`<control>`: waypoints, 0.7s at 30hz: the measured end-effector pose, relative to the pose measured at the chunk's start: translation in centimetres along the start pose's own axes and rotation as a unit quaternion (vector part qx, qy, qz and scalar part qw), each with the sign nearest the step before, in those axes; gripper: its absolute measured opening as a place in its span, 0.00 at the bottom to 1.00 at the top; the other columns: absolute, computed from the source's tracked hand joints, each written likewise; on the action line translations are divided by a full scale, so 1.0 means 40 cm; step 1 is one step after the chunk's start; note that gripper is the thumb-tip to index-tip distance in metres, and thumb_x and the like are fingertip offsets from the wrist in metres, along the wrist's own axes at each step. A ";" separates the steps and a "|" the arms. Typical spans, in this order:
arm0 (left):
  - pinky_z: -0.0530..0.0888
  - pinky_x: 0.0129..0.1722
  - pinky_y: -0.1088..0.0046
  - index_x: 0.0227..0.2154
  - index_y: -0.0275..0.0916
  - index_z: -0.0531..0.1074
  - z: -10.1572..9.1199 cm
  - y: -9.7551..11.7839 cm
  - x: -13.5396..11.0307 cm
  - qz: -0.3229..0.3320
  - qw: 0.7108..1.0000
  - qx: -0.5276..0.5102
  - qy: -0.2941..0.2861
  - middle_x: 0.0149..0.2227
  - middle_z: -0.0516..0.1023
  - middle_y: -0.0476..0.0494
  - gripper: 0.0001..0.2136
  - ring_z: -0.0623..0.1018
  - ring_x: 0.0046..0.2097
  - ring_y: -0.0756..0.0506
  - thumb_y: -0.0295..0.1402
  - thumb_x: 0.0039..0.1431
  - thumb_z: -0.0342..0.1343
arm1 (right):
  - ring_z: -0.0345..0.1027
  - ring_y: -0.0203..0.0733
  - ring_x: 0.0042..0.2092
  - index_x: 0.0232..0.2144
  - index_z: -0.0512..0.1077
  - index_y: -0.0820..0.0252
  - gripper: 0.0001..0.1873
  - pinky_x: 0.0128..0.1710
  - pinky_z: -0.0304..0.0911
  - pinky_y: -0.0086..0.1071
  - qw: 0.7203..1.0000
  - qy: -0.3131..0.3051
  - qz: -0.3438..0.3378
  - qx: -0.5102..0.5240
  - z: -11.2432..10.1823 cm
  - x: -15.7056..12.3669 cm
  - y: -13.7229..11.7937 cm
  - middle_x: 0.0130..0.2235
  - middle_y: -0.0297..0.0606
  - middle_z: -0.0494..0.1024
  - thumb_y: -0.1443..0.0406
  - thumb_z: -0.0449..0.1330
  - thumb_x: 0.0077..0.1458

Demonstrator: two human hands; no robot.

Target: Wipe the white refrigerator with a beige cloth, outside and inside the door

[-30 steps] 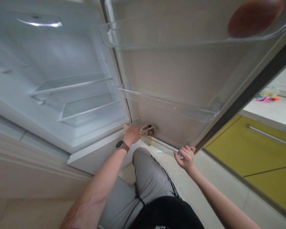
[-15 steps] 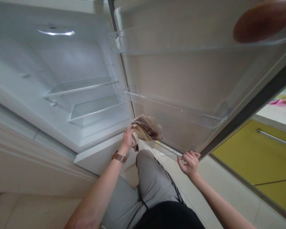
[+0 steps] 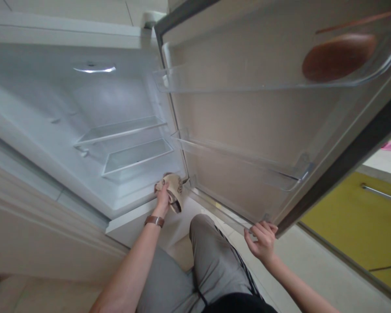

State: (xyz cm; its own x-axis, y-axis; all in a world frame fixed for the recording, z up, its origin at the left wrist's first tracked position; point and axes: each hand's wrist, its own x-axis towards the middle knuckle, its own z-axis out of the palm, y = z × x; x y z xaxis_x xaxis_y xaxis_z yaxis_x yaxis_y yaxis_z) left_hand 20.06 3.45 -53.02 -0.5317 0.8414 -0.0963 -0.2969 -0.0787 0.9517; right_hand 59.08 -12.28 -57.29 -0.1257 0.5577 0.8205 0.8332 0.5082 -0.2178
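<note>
Left hand: the left hand is closed round a bunched, dark-patterned beige cloth; a brown watch strap circles the wrist
Cloth: at the refrigerator compartment's lower front edge, by its right corner, near the hinge side of the door
Right hand: the right hand has its fingers curled over the lowest door bin, at the bottom outer corner of the refrigerator door
Upper bins: clear middle bin; top bin with a reddish-brown oval object at its outer end
Inside: two shelves; a lit lamp
In the way: the open door partly hides the yellow-green cabinet and white tabletop; a knee stands between the hands
</note>
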 end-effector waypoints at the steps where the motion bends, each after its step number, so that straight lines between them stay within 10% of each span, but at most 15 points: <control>1: 0.79 0.54 0.60 0.42 0.34 0.75 0.024 -0.015 -0.001 -0.018 1.000 0.001 -0.024 0.39 0.83 0.39 0.13 0.84 0.45 0.40 0.34 0.56 0.58 | 0.59 0.38 0.31 0.22 0.62 0.57 0.18 0.42 0.49 0.39 1.000 0.000 0.000 0.003 -0.002 0.000 -0.009 0.22 0.31 0.64 0.67 0.61 0.63; 8: 0.77 0.59 0.61 0.47 0.36 0.78 0.102 -0.066 0.015 -0.055 0.993 -0.012 -0.108 0.49 0.83 0.36 0.17 0.82 0.52 0.39 0.34 0.54 0.68 | 0.60 0.38 0.30 0.21 0.63 0.58 0.18 0.39 0.49 0.39 1.000 0.000 0.001 0.013 -0.007 0.000 -0.049 0.21 0.32 0.65 0.68 0.61 0.63; 21: 0.82 0.42 0.59 0.37 0.36 0.78 -0.019 -0.155 -0.068 -0.188 0.978 0.043 -0.078 0.34 0.84 0.35 0.09 0.85 0.38 0.37 0.33 0.56 0.67 | 0.59 0.38 0.29 0.23 0.63 0.57 0.17 0.37 0.47 0.38 0.999 0.017 -0.004 0.038 -0.010 0.015 -0.053 0.21 0.31 0.64 0.69 0.61 0.62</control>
State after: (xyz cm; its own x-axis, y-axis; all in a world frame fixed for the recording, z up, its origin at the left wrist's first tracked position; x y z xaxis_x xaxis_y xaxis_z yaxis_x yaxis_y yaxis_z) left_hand 22.76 1.25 -58.89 -0.2675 0.8742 -0.4052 -0.3776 0.2918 0.8788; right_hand 57.45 -13.32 -56.13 -0.1121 0.5315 0.8396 0.7883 0.5620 -0.2505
